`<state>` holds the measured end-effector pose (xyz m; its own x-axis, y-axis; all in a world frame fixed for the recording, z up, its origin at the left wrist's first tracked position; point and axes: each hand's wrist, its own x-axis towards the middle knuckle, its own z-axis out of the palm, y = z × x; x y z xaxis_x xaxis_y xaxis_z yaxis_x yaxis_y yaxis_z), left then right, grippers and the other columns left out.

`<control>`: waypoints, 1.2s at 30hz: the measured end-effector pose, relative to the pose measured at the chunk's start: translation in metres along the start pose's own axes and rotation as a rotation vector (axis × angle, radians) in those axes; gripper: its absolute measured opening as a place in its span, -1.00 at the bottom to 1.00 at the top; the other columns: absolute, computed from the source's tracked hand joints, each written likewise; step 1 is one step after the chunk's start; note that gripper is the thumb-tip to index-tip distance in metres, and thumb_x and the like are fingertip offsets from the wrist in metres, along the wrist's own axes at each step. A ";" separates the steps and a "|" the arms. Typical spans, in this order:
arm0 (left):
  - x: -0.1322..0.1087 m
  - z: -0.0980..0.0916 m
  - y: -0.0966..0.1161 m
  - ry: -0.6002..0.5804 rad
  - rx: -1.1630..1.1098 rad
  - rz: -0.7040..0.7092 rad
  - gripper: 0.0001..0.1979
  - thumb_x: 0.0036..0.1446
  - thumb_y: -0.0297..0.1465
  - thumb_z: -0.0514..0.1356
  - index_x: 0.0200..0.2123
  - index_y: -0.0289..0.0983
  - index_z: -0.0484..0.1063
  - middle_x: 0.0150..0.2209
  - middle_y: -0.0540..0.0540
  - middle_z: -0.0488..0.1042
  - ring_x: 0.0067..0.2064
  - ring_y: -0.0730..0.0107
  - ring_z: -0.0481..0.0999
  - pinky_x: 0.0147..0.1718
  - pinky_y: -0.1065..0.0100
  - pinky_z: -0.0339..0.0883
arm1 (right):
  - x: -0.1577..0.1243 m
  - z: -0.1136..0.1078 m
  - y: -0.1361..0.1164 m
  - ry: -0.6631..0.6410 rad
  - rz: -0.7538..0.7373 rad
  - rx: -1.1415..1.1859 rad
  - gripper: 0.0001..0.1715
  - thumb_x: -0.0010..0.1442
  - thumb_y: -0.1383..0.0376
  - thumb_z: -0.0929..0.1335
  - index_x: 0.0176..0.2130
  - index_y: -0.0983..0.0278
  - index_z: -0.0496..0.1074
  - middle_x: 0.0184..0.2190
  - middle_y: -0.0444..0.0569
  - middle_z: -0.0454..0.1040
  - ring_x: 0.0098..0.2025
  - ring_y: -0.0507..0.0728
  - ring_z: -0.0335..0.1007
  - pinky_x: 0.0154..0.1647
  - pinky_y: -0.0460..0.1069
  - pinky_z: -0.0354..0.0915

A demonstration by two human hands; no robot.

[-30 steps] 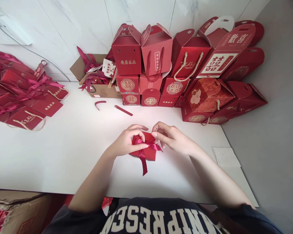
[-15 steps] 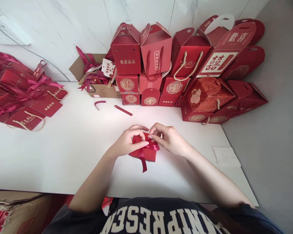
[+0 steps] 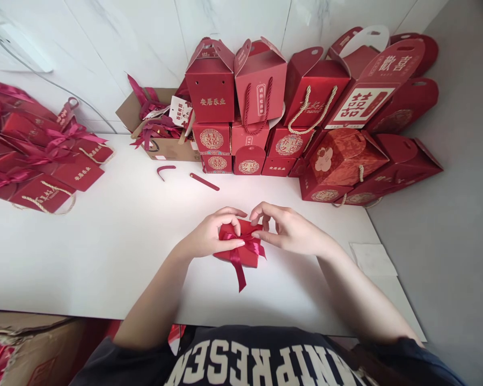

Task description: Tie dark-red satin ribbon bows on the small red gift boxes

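Note:
A small red gift box (image 3: 249, 262) lies on the white table in front of me, with a shiny magenta ribbon (image 3: 237, 268) tied around it. The ribbon forms a bow at the middle of the box, and one tail hangs over the near edge. My left hand (image 3: 215, 233) reaches over the box's left side, thumb and index finger curled on the ribbon near the knot. At the right side of the bow is my right hand (image 3: 290, 228), its thumb and index finger apart. The fingers partly cover the bow.
Red gift boxes (image 3: 209, 99) stand stacked at the back and right. Behind the table's far edge side sits an open cardboard box (image 3: 171, 150) of ribbons. Ribboned boxes (image 3: 80, 171) pile up at left. Two dark red strips (image 3: 204, 182) and white paper (image 3: 372, 259) lie on the table.
My right hand has moved slightly right and its thumb and index finger have parted from the bow. The ribbon tail has shifted a little. My left hand stays almost in place.

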<state>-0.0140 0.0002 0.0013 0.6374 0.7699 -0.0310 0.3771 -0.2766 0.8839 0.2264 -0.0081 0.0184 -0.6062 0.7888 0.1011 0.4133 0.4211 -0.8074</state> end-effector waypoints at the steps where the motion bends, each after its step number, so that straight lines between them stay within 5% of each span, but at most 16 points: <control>1: 0.000 0.000 0.000 0.002 -0.003 -0.003 -0.82 0.05 -0.32 0.30 -0.37 -0.24 0.35 0.11 -0.13 0.34 0.14 0.18 0.39 0.12 0.17 0.27 | -0.001 -0.002 0.000 -0.020 -0.027 -0.035 -0.76 0.20 0.33 0.38 -0.10 0.19 0.33 -0.19 -0.08 0.46 -0.30 0.04 0.39 -0.24 -0.03 0.32; 9: -0.001 0.001 0.004 0.021 -0.003 0.004 -0.79 0.05 -0.32 0.31 -0.25 -0.22 0.41 0.13 -0.15 0.32 0.14 0.15 0.39 0.13 0.14 0.27 | 0.001 0.002 0.000 0.004 -0.209 -0.253 -0.86 0.24 0.40 0.35 -0.21 0.21 0.49 -0.09 0.03 0.46 -0.01 0.16 0.36 -0.01 0.09 0.32; 14: 0.000 0.001 0.002 0.030 0.016 -0.004 -0.73 0.02 -0.31 0.32 -0.19 -0.22 0.40 0.07 -0.14 0.36 0.11 0.16 0.40 0.12 0.16 0.28 | 0.000 0.004 -0.006 -0.020 -0.302 -0.492 -0.76 0.29 0.38 0.29 -0.15 0.19 0.54 0.16 0.03 0.38 0.17 0.24 0.27 0.11 0.17 0.24; 19: -0.001 0.002 0.001 0.052 -0.040 -0.060 -0.70 0.03 -0.30 0.32 -0.23 -0.21 0.28 0.07 -0.12 0.38 0.02 0.21 0.46 -0.02 0.19 0.37 | -0.004 0.006 -0.014 -0.043 -0.244 -0.689 -0.61 0.29 0.42 0.25 0.08 0.26 0.44 0.31 0.16 0.19 0.29 0.33 0.14 0.23 0.27 0.14; 23: -0.002 0.001 0.001 0.045 -0.083 -0.124 -0.65 0.04 -0.24 0.31 -0.20 -0.20 0.24 0.00 -0.12 0.42 -0.13 0.27 0.51 -0.17 0.21 0.42 | -0.013 0.004 -0.020 -0.095 -0.186 -0.688 -0.37 0.25 0.49 0.26 0.26 0.14 0.24 0.35 0.17 0.09 0.31 0.34 0.14 0.17 0.28 0.23; 28: 0.001 0.001 -0.001 0.044 -0.057 -0.016 -0.78 0.06 -0.28 0.30 -0.35 -0.26 0.33 0.17 -0.17 0.30 0.14 0.13 0.38 0.04 0.16 0.34 | -0.023 -0.001 -0.020 -0.180 -0.083 -0.631 -0.24 0.26 0.39 0.30 0.35 0.04 0.04 0.36 0.19 0.05 0.21 0.39 0.29 0.04 0.30 0.35; 36: 0.001 0.002 -0.001 0.049 -0.099 -0.026 -0.80 0.05 -0.31 0.29 -0.35 -0.26 0.33 0.18 -0.20 0.30 0.14 0.12 0.40 0.04 0.13 0.37 | -0.027 -0.005 -0.021 -0.186 -0.096 -0.568 -0.20 0.22 0.36 0.35 0.35 0.05 0.04 0.31 0.15 0.18 0.14 0.35 0.38 -0.01 0.26 0.40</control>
<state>-0.0124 0.0004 0.0000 0.5938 0.8039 -0.0335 0.3233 -0.2003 0.9249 0.2379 -0.0357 0.0354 -0.7462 0.6656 0.0129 0.6181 0.6998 -0.3580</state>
